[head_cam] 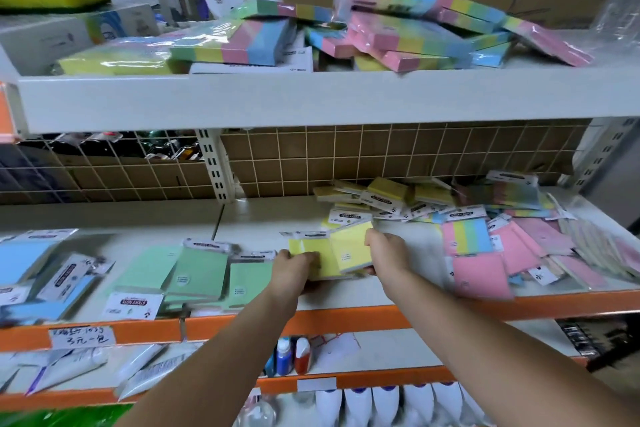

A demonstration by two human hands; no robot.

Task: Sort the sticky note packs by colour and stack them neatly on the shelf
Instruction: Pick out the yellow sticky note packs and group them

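On the middle shelf [346, 302], both hands hold yellow sticky note packs [349, 246] at the centre. My left hand [292, 269] grips the left edge of the yellow packs, thumb on top. My right hand [388, 253] grips their right edge. Green packs [194, 270] lie to the left, blue packs [31, 274] at the far left. Pink packs [485, 274] and a rainbow pack [467, 236] lie to the right. More yellow packs [384, 194] are heaped at the back.
The upper shelf [311, 97] carries a loose heap of large rainbow packs [398, 35] and cardboard boxes behind. A wire grid backs the middle shelf. Below, a lower shelf holds tubes [69, 367] and small bottles [294, 355]. A handwritten price label [81, 336] sticks on the orange edge.
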